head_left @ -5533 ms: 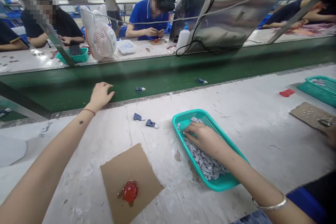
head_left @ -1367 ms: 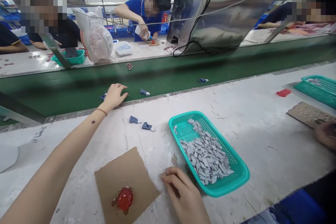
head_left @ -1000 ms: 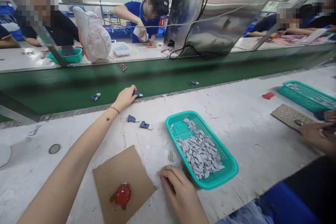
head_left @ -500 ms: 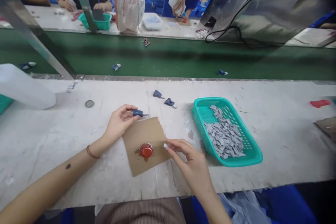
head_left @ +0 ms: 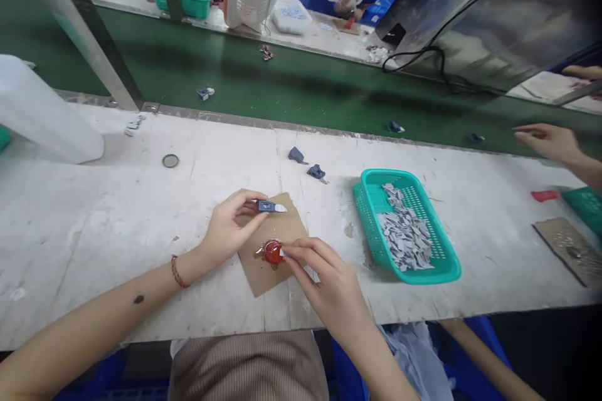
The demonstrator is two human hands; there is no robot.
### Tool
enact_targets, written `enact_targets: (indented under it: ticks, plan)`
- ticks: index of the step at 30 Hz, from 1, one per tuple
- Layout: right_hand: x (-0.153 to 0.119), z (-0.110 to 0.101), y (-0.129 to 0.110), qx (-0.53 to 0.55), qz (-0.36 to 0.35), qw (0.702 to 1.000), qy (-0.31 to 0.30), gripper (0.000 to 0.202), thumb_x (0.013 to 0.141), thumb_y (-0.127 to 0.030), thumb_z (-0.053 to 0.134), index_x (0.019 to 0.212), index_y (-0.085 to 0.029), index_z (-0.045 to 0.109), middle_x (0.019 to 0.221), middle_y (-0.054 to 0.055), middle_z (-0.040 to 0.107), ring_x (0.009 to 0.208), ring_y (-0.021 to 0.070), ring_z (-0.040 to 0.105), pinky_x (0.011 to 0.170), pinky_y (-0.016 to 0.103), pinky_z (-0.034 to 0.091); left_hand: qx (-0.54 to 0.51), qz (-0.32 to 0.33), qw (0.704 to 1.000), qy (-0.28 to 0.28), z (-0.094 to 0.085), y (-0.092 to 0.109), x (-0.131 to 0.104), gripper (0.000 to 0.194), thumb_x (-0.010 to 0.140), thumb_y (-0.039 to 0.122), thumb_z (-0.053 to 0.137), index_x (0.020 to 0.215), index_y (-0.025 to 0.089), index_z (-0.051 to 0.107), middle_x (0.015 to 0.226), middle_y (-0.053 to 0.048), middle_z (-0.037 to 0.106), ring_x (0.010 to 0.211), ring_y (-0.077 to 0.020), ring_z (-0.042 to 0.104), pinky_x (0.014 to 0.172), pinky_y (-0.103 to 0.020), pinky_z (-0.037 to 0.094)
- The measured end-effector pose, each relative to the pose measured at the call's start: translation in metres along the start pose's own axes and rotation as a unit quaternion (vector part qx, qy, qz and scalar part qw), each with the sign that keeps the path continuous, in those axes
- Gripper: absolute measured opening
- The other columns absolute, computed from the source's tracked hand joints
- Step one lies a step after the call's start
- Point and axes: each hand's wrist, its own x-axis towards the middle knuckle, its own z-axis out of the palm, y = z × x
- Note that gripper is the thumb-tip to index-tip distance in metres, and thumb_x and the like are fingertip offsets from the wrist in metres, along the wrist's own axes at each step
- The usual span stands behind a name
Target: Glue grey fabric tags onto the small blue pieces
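The left hand (head_left: 229,230) pinches a small blue part (head_left: 269,206) between thumb and forefinger, the part sticking out to the right of the fingertips with its pale tip pointing right, just above the far edge of a brown cardboard square (head_left: 273,244). The other fingers are loosely curled. The right hand (head_left: 329,285) reaches in from the near right, its thumb and forefinger closed on a tiny pale piece (head_left: 281,253) that touches the right edge of a red blob (head_left: 272,252) sitting on the cardboard. The blue part lies just beyond the red blob, apart from it.

To the right stands a teal basket (head_left: 451,270) with a heap of grey pieces (head_left: 404,236). Two more blue parts (head_left: 306,163) lie on the white table (head_left: 94,219) farther off. Beyond runs a green conveyor belt (head_left: 301,88). At the far right, another person's hand (head_left: 545,140) hovers over the table edge.

No writing or label can be read anywhere.
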Motion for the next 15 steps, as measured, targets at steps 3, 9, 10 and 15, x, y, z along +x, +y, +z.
enact_targets:
  ticks: [3,9,10,15]
  plan:
    - [0.0,0.003,-0.001,-0.026,-0.015,1.0,-0.003,0.017,0.097,-0.015,0.052,0.101,-0.02,0.068,0.094,0.007,0.066,0.09,0.0192,0.065,0.078,0.032,0.054,0.009,0.011,1.0,-0.006,-0.001,-0.002,0.0,0.019,0.086,0.018,0.063,0.105,0.02,0.064,0.104,-0.006,0.069,0.096,-0.0181,0.068,0.089,-0.032,0.056]
    - [0.006,0.0,-0.001,0.069,0.045,0.997,0.005,0.015,0.092,-0.016,0.059,0.095,-0.02,0.073,0.091,0.007,0.069,0.086,0.0186,0.066,0.075,0.03,0.053,-0.008,-0.015,1.0,-0.008,0.001,-0.002,-0.002,0.027,0.083,0.019,0.067,0.11,0.019,0.064,0.106,-0.007,0.07,0.092,-0.0181,0.068,0.087,-0.034,0.057]
    - [0.007,-0.002,-0.001,0.116,0.085,0.99,0.012,0.012,0.09,-0.019,0.063,0.093,-0.021,0.074,0.09,0.006,0.07,0.086,0.0186,0.066,0.075,0.03,0.054,-0.018,-0.025,0.999,-0.011,0.002,-0.002,-0.002,0.025,0.083,0.02,0.068,0.108,0.018,0.065,0.105,-0.008,0.07,0.093,-0.0184,0.068,0.087,-0.034,0.057]
    - [0.017,-0.012,0.006,0.348,0.289,0.89,0.05,0.015,0.075,-0.036,0.079,0.084,-0.025,0.078,0.085,0.003,0.075,0.078,0.0176,0.066,0.071,0.029,0.053,-0.074,-0.066,0.994,-0.044,0.003,0.002,-0.004,0.021,0.082,0.023,0.069,0.102,0.017,0.067,0.103,-0.008,0.07,0.097,-0.0198,0.067,0.09,-0.036,0.056]
